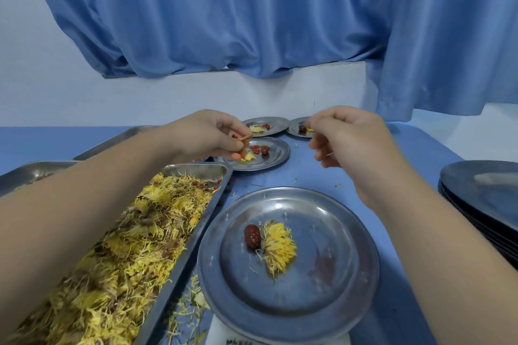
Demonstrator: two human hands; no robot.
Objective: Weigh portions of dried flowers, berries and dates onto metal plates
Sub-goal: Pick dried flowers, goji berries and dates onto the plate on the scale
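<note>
Left hand [208,134] pinches berries [242,137], seemingly; right hand [347,137] curled, contents unclear.

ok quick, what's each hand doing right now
Left hand: pinching what look like red-orange berries above a metal plate.
Right hand: fingers curled, tips together; whether they hold anything cannot be told.

Head-worn, forward-down, seemingly close overhead

The flower tray [179,246] lies left of the near plate [288,314]; three plates sit behind; stacked plates [482,190] lie right.
</note>
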